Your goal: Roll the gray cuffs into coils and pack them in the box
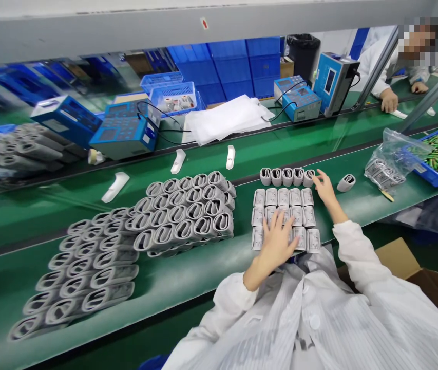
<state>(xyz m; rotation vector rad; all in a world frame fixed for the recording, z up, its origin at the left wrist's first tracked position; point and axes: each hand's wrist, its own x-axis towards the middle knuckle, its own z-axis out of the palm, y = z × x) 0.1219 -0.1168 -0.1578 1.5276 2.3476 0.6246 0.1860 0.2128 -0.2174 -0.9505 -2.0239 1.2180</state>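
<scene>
My left hand (pixel 278 239) lies with fingers spread over a block of flat-lying grey rolled cuffs (pixel 282 197), their printed faces up, and partly covers the middle ones. Beyond that block, a row of rolled cuffs (pixel 276 177) stands with spiral ends showing. At the right end of this row, my right hand (pixel 324 189) has its fingers extended against the last rolled cuff (pixel 308 178). One separate rolled cuff (pixel 346 182) sits to the right of that hand.
Stacked grey rolls (pixel 184 210) and further rolls (pixel 83 262) fill the left. A plastic bag (pixel 386 172) and blue tray (pixel 434 177) of green parts lie right. White pieces (pixel 115 187) rest on the belt (pixel 272 146). Blue devices (pixel 124 128) and a co-worker's hand (pixel 389 100) are beyond.
</scene>
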